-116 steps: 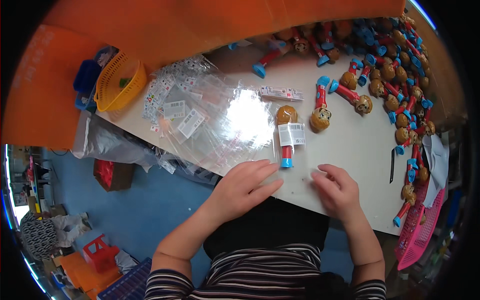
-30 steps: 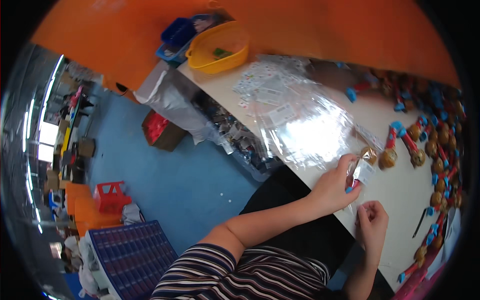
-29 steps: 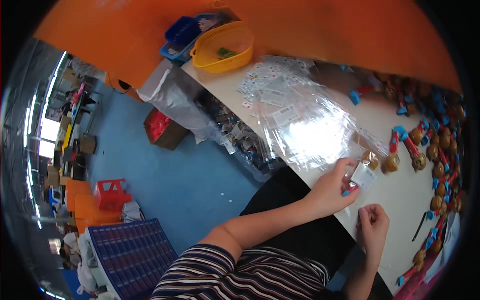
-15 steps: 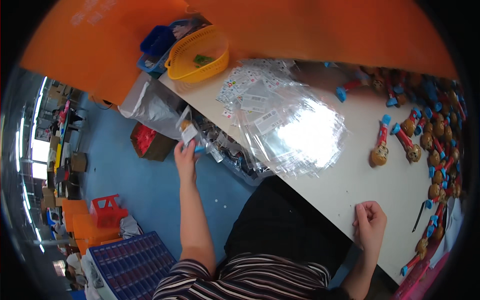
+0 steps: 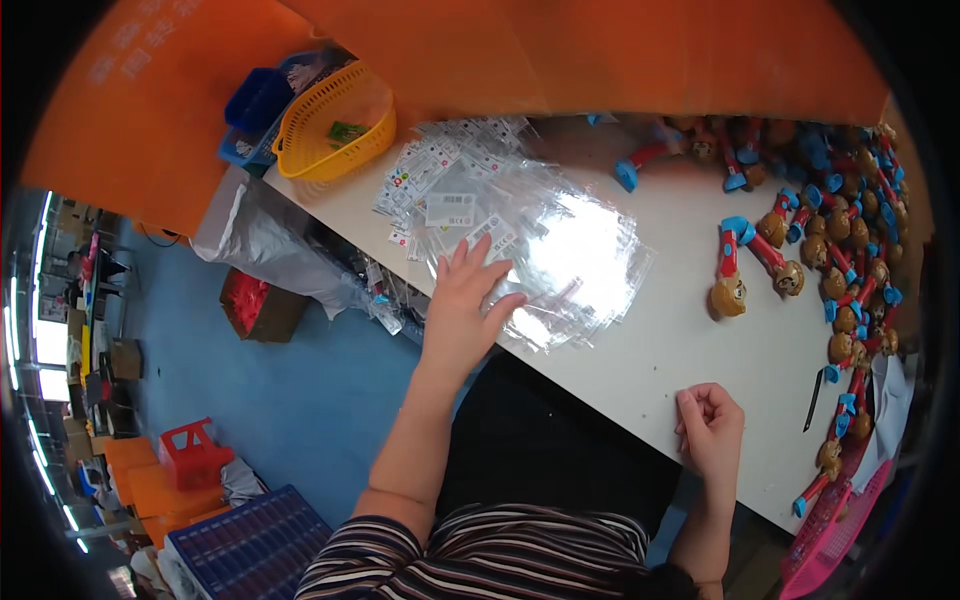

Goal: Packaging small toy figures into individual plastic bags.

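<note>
My left hand reaches over the near edge of a pile of clear plastic bags, its fingers spread and nothing held. The fingertips are at the bags; whether they press on them I cannot tell. White printed labels show among the bags. My right hand rests at the table's near edge with its fingers curled in, and nothing shows in it. Two toy figures with brown heads, red bodies and blue ends, one figure and another figure, lie apart from a heap of similar figures at the right.
A yellow basket with something green inside stands at the table's far left, beside blue bins. Below the left edge hangs a large plastic sack near a box of red items. A pink basket is at lower right.
My left hand has come right from beside the table, where it held a bagged toy figure, to the plastic bags; the figure is no longer in it. My right hand stays curled on the table.
</note>
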`<move>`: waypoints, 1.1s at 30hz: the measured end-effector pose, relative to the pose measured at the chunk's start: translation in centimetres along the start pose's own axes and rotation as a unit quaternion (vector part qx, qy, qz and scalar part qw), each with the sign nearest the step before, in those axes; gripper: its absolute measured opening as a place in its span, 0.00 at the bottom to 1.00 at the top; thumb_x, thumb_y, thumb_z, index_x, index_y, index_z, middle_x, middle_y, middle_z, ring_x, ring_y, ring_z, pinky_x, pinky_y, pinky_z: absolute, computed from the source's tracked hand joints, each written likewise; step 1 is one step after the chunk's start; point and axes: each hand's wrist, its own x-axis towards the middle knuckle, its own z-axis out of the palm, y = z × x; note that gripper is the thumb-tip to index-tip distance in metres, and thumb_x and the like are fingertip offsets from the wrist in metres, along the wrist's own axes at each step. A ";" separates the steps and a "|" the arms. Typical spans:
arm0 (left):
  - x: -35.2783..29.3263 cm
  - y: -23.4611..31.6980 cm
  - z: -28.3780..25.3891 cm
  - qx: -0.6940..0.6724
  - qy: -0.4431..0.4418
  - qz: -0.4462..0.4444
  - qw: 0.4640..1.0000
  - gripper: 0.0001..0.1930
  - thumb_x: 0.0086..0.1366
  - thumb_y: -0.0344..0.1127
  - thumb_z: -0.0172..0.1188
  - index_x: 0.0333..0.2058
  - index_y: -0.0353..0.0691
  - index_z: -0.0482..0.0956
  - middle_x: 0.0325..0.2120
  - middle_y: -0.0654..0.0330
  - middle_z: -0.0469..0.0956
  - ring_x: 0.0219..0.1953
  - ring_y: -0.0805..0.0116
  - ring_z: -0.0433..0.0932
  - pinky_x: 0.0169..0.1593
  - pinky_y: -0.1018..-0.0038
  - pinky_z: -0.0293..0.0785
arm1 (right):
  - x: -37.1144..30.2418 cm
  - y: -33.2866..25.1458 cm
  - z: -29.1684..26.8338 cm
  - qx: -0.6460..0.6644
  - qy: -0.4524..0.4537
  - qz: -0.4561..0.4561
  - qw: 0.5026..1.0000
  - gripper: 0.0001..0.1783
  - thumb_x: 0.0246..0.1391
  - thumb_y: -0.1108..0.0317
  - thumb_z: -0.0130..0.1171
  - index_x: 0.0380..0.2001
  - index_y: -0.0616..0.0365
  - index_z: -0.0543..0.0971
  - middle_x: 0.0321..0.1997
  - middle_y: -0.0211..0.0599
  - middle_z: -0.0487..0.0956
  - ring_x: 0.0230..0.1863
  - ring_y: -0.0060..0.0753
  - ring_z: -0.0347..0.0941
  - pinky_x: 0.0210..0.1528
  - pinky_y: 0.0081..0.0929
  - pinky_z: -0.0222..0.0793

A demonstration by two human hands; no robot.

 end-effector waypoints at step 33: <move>-1.5 7.9 2.7 -0.072 0.042 0.101 0.991 0.21 0.52 0.29 0.70 0.46 0.37 0.80 0.40 0.52 0.81 0.39 0.58 0.81 0.40 0.71 0.78 | 5.8 -6.0 10.6 0.195 -0.096 -0.026 0.976 0.16 0.55 0.60 0.66 0.27 0.65 0.79 0.23 0.32 0.81 0.20 0.15 0.72 0.21 0.14 0.66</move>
